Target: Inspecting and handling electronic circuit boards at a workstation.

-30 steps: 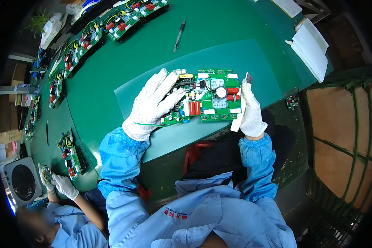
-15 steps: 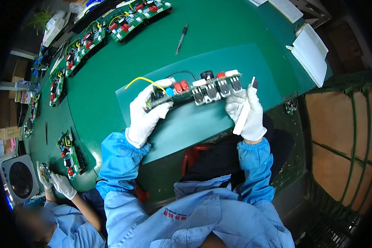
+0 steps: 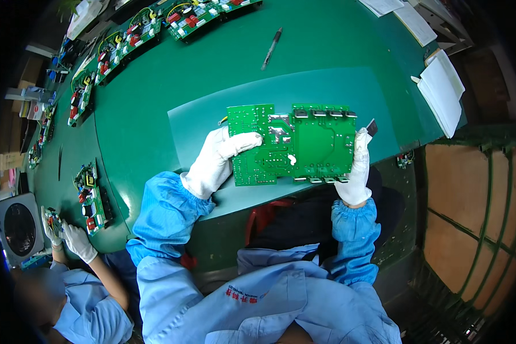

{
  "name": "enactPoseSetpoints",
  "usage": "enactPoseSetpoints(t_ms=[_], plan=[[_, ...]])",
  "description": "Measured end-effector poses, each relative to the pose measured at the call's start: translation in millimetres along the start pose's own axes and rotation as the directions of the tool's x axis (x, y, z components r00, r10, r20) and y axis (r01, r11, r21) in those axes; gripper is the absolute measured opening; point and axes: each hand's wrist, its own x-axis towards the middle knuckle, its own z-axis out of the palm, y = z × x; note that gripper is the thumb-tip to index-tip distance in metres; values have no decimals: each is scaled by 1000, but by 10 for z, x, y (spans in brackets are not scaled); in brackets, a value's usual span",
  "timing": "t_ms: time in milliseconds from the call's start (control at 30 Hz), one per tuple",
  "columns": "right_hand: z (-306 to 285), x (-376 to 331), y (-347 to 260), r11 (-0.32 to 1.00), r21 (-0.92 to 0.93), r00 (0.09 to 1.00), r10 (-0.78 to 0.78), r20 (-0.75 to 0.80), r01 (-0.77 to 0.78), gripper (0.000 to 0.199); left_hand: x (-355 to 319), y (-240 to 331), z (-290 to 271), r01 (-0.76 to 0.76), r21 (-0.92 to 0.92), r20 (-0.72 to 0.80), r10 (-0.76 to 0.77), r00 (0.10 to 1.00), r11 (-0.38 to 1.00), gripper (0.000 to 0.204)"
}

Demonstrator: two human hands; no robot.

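Green counter [image 3: 229, 63], circuit board [image 3: 321, 143] underside up over the mat [image 3: 198, 123].
Left hand [image 3: 209, 163] and right hand [image 3: 356, 176] clamp its opposite ends, the right also gripping a dark-tipped tool [image 3: 372, 127]; not yet set down, other boards [image 3: 96, 200] left of the mat.

You are in an electronics workshop. You hold a circuit board [image 3: 304, 143], more boards [image 3: 192, 20] line the green bench [image 3: 137, 126], and a gloved co-worker [image 3: 92, 301] works nearby.

Left hand [image 3: 205, 167]: white-gloved, closed in a grip, thumb [image 3: 242, 143] extended rightward. Right hand [image 3: 356, 179]: white-gloved, raised, partly hidden. Forearms [image 3: 169, 207]: blue-sleeved, reaching forward, held apart.
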Motion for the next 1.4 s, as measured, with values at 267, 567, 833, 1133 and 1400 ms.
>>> enactPoseSetpoints(t_ms=[267, 567, 833, 1133, 1400], plan=[[-5, -44, -78, 912, 379, 986, 167, 7, -157, 47, -45, 18, 4, -27, 196, 141, -1, 990, 980, 44], [-42, -42, -18, 892, 438, 991, 131, -10, -114, 43, 41, -80, -38, 34, -154, 116, -17, 993, 987, 64], [-84, -54, -2, 888, 441, 991, 135, 15, -128, 41, 21, -52, 1, 2, -230, 171, 39, 984, 973, 48], [-105, -48, 48, 905, 412, 994, 114, 1, -104, 40, 35, -72, -10, -11, -224, 147, 45, 988, 975, 50], [-53, -47, 2, 897, 430, 994, 110, -3, -98, 39, 47, -83, -16, 14, -133, 137, 5, 991, 991, 62]])
